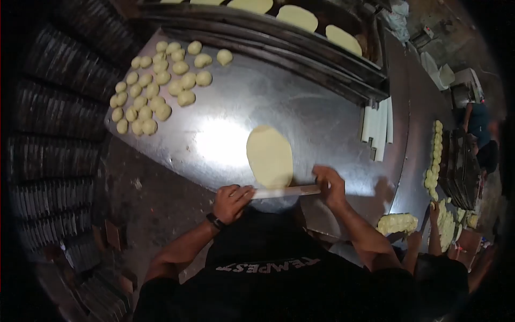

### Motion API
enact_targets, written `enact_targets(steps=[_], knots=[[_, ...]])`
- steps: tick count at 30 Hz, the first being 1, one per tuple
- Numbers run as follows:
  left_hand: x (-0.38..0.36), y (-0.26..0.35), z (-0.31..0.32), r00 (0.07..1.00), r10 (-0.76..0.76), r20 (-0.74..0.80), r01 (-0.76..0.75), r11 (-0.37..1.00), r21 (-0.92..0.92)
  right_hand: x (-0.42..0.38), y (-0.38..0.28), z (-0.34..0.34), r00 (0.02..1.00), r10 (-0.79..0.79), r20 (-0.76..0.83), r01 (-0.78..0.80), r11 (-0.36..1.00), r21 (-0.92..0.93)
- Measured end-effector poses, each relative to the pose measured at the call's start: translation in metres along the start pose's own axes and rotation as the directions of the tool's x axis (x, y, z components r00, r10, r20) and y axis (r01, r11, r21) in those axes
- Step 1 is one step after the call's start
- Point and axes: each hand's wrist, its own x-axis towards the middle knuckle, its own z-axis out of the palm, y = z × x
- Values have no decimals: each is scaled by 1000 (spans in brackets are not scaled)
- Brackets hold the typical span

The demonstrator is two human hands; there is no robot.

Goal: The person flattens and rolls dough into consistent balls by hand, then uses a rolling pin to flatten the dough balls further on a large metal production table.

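Observation:
A flat oval sheet of dough (pixel 269 154) lies on the metal table in front of me. Across its near end runs a slim white rolling pin (pixel 268 193). My left hand (pixel 232 203), with a dark band at the wrist, has its fingers closed over the pin's left end. At the other end, my right hand (pixel 331 185) is curled against the pin, its fingers bent; part of that grip is hidden. Farther off on the left side of the table sit many round dough balls (pixel 161 78), loosely grouped.
Stacked dark metal trays (pixel 343 88) stand along the table's (pixel 300 102) far edge, with flat dough ovals (pixel 298 19) in the top one. White tubes (pixel 378 126) lie at the right. Beyond are a dough mass (pixel 397 224), a dough row (pixel 433 155) and co-workers. Racks (pixel 59 112) fill the left.

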Motion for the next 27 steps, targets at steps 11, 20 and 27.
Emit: enact_targets(steps=[11,20,27], knots=[[151,-96,-62,945,-313,-97,327,893,309,147,-31,108,943,-324,78,323,835,-445],[179,-39,-80,826,-20,564,502,481,-718,144,-172,-11,868,349,353,-375,927,4],[337,-87,-277,921,292,257,53,561,-826,245,-309,-55,967,-18,252,-100,888,449]])
